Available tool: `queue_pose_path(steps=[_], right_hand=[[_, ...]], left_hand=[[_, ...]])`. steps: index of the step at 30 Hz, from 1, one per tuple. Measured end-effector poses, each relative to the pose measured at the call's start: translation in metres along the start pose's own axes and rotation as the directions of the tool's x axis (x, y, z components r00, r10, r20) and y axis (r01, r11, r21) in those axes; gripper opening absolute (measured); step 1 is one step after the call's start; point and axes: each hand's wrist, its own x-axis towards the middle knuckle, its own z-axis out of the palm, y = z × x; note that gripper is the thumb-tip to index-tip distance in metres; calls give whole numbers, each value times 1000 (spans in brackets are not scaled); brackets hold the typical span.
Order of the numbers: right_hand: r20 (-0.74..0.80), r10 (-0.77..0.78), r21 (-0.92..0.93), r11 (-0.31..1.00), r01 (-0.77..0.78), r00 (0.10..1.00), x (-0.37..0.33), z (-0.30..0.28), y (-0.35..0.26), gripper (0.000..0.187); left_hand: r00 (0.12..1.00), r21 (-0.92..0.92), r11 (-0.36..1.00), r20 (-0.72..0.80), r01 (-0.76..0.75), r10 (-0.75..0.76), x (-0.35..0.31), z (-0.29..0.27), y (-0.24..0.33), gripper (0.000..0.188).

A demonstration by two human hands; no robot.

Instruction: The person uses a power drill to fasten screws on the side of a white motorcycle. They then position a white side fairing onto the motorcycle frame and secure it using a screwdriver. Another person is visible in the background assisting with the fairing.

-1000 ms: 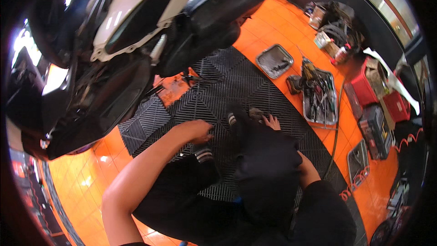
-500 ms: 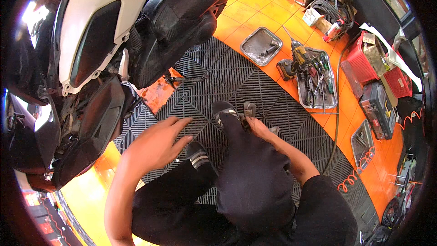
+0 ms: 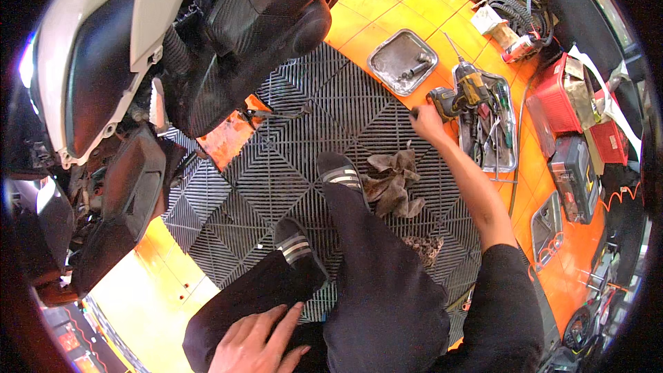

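Note:
My right hand [image 3: 429, 126] reaches out to the right, at the edge of the black mat. It is right beside the battery end of a yellow-and-black cordless drill [image 3: 472, 86]; whether the fingers grip anything I cannot tell. The drill lies across a metal tray [image 3: 510, 155] of hand tools, its long bit pointing away. My left hand [image 3: 254, 342] is low in the view over my thigh, fingers stretched out and nothing in them. Crumpled, dirty grey-brown cloth [image 3: 395, 183] lies on the mat next to my foot.
A partly stripped motorbike or scooter with a white panel [image 3: 131, 0] fills the left. On the orange tiles are a smaller metal tray [image 3: 387, 59] with a socket-like part, red baskets [image 3: 556, 100] and a dark tool case [image 3: 574, 166]. A patterned scrap [image 3: 425, 249] lies by my knee.
My right hand has left the cloth on the mat and moved away and right to the drill. My left hand has drawn back from beside the motorbike to my thigh.

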Motion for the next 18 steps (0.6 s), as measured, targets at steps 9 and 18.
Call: queue_pose_path(steps=[9,18], right_hand=[[-247,-110,-33,994,106,963,105,22,4,29],[-263,-63,132,986,100,963,119,30,10,30]], left_hand=[[994,28,994,-18,110,-109,21,-11,-9,62],[999,0,999,-5,47,-47,28,-11,-13,69]])
